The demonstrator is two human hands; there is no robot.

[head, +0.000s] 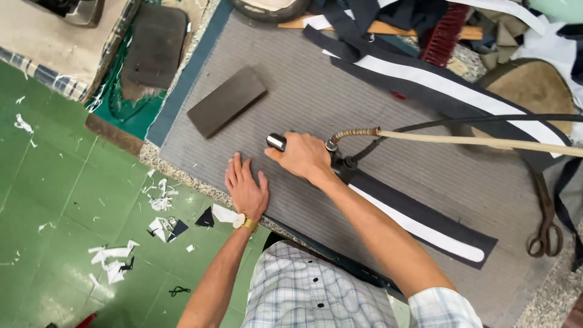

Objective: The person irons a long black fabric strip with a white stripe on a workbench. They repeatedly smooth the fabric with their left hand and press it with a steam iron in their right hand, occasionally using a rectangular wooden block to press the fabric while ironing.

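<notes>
My right hand (303,156) grips the handle of a dark iron (342,165) whose silver-capped handle end (276,141) sticks out to the left. The iron rests on a long dark fabric strip with a white band (425,229) lying on the grey striped pad (340,91). A cord (473,141) runs from the iron off to the right. My left hand (246,189), with a gold watch on the wrist, lies flat and open on the pad's near edge, just left of the iron.
A dark rectangular block (226,101) lies on the pad to the upper left. Another dark strip with a white band (461,91) lies farther back. Scissors (545,225) rest at the right. Fabric scraps (161,200) litter the green floor.
</notes>
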